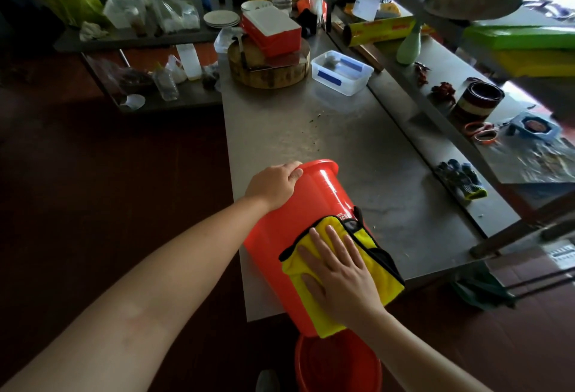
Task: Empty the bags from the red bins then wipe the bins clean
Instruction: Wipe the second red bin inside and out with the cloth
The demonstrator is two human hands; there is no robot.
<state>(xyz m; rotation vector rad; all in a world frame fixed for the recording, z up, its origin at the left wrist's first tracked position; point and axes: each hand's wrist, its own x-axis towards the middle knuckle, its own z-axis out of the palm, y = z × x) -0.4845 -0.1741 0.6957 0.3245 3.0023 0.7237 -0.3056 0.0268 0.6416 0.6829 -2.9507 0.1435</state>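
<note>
A red bin (280, 236) lies tipped on its side on the near corner of a steel table (326, 130), its rim pointing away from me. My left hand (273, 185) grips the rim. A yellow cloth with black edging (382, 270) is spread over the bin's side. My right hand (339, 270) presses flat on the cloth with fingers spread. A second red bin (336, 363) stands upright on the floor just below, its mouth open toward me. No bags are visible in either bin.
On the table's far end stand a round wooden chopping block (270, 76) with a red-and-white box (273, 32) on it and a clear plastic container (340, 73). A raised shelf on the right holds gloves (460, 178), a tin (477, 99) and scissors (480, 133). Dark floor lies to the left.
</note>
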